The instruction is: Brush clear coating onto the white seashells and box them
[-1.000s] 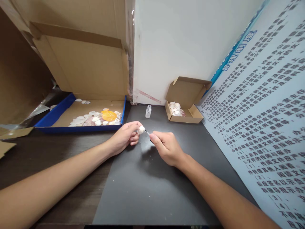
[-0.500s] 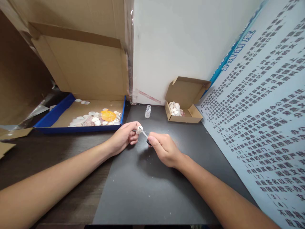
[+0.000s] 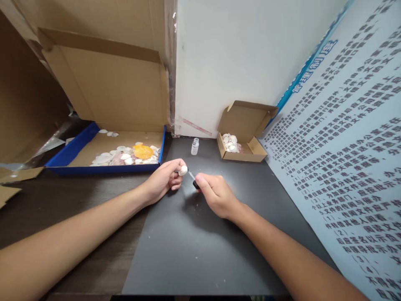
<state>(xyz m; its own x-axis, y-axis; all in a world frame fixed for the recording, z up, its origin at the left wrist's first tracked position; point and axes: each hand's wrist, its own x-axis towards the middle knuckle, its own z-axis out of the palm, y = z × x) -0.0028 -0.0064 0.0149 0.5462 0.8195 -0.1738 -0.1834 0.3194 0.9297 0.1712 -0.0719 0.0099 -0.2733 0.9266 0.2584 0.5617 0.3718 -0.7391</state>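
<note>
A small white ribbed seashell is pinched between the thumb and fingers of my left hand. My right hand grips the black cap of a brush applicator, its thin clear stem pointing up and left. The dark tip of the stem is at the shell's right edge; whether it touches cannot be made out. Behind both hands, a small clear glass bottle with a printed label stands upright and uncapped on the dark grey mat.
On the left, a blue-edged cardboard box with its lid raised holds many white shells and an orange shell. A smaller open cardboard box with white shells stands at the back right. A printed board leans along the right side.
The brush tip has shifted slightly right, from over the shell to its edge. The shell has turned, so its ribbed outer face shows more. The bottle and boxes stay put.
</note>
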